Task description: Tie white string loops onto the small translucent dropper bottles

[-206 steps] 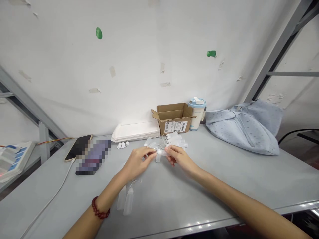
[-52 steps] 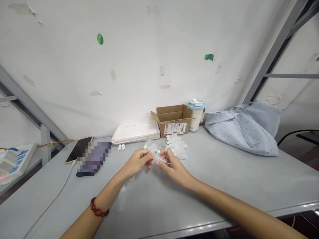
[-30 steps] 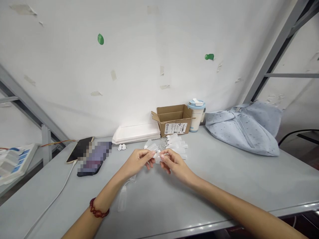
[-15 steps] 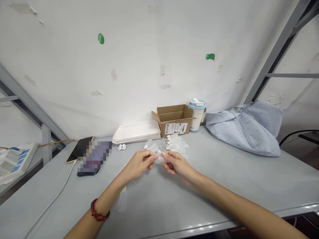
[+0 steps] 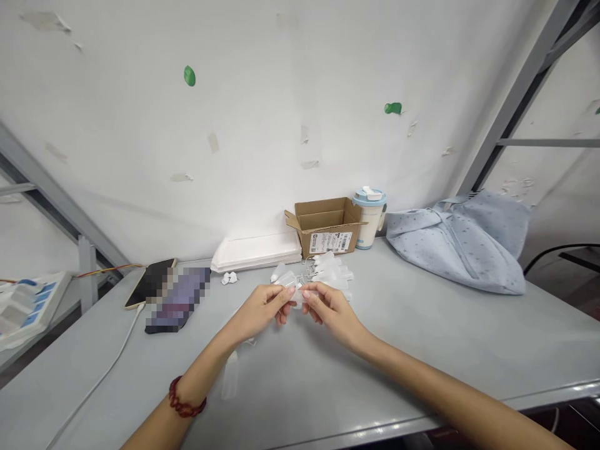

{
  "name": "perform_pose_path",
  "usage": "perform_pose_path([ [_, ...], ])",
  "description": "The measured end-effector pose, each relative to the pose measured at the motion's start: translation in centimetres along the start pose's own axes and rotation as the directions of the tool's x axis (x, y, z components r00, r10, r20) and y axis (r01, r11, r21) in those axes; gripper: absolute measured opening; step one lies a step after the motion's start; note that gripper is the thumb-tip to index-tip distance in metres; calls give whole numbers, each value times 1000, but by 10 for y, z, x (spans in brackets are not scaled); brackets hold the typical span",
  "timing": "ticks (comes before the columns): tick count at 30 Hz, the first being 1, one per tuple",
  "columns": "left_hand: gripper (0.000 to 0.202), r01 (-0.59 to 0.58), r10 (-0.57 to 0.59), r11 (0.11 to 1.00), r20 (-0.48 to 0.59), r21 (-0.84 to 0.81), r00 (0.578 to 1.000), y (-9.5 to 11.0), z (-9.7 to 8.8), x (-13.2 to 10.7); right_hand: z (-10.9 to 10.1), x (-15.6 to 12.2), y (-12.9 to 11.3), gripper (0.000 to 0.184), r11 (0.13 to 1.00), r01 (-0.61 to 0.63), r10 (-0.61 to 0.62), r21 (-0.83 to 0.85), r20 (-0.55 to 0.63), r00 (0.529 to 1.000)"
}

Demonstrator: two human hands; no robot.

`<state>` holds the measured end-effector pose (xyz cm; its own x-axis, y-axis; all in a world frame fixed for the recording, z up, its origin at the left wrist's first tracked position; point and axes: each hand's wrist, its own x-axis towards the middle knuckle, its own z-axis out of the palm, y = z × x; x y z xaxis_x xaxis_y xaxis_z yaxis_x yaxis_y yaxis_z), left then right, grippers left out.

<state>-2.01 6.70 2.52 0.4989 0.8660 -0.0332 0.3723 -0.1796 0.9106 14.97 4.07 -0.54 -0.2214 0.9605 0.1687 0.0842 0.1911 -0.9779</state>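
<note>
My left hand (image 5: 260,309) and my right hand (image 5: 329,310) meet over the grey table (image 5: 422,331), both pinching one small clear plastic bottle (image 5: 298,296) between their fingertips. A red bead bracelet (image 5: 185,401) circles my left wrist. Just behind the hands lies a heap of several more clear bottles (image 5: 330,269). One finished bottle (image 5: 229,375) lies flat beside my left forearm. A few small white caps (image 5: 229,277) sit to the left of the heap.
A phone (image 5: 149,282) on a white cable and a blurred dark item lie at the left. Along the wall stand a white tray stack (image 5: 255,250), an open cardboard box (image 5: 327,228) and a lidded cup (image 5: 369,216). A pale blue cloth bag (image 5: 462,242) fills the right.
Seven seconds back two bottles lay by my left forearm; now one shows. Over the last second both hands stay together, turning the small bottle slightly between the fingertips.
</note>
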Motion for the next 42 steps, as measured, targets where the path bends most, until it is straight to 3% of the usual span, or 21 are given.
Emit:
perform_pose_path([
  [2, 45, 33, -33, 999, -2, -20, 999, 0, 0, 0, 0, -2, 1, 31, 988, 61, -65, -139, -20, 998],
  [5, 46, 36, -37, 999, -23, -32, 999, 1, 0, -1, 0, -3, 4, 29, 895, 215, -238, -390, -10, 971],
  [7, 46, 18, -19, 1000, -28, -26, 999, 3, 0, -2, 0, -4, 6, 28, 837, 271, -307, -476, 3, 952],
  [9, 44, -3, 3, 1000, -32, -10, 999, 5, 1, -3, 0, -3, 6, 25, 831, 269, -310, -488, -4, 951],
  [12, 40, -25, 29, 997, -56, 71, 998, 7, 4, -5, -2, 0, 2, 24, 920, 165, -185, -355, -24, 982],
  [15, 37, -65, 89, 971, -100, 228, 991, 6, 9, -7, -7, 4, -2, 39, 997, -78, 78, -2, 50, 996],
  [18, 35, -166, 222, 904, -101, 394, 970, 6, 13, -8, -14, 7, -4, 43, 903, -325, 257, 282, 250, 933],
  [21, 33, -245, 321, 833, -72, 496, 944, 5, 16, -9, -21, 7, -4, 37, 805, -476, 336, 354, 389, 858],
  [24, 32, -261, 336, 815, -55, 517, 940, 4, 15, -10, -23, 7, -3, 35, 763, -532, 368, 367, 430, 824],
  [28, 31, -207, 275, 857, -78, 472, 958, 3, 12, -8, -20, 7, 0, 36, 800, -478, 335, 361, 392, 857],
  [30, 28, -182, 248, 879, -96, 441, 964, 0, 9, -4, -16, 8, 3, 39, 898, -354, 284, 263, 270, 920],
  [32, 29, -165, 235, 883, -110, 439, 966, -5, 3, 0, -14, 9, 6, 40, 988, -150, 146, 36, 99, 984],
  [33, 31, -149, 228, 873, -118, 465, 966, -9, -3, 3, -14, 10, 8, 38, 993, -42, 47, -113, 42, 998],
  [35, 34, -81, 208, 819, -161, 568, 965, -19, -17, 8, -14, 10, 11, 31, 911, 124, -128, -393, 16, 992],
  [37, 32, 31, 188, 718, -237, 695, 953, -33, -36, 12, -15, 11, 15, 28, 776, 196, -204, -599, 55, 977],
  [42, 31, 230, 176, 571, -391, 788, 903, -67, -80, 12, -22, 18, 24, 36, 493, 176, -181, -852, 97, 979],
])
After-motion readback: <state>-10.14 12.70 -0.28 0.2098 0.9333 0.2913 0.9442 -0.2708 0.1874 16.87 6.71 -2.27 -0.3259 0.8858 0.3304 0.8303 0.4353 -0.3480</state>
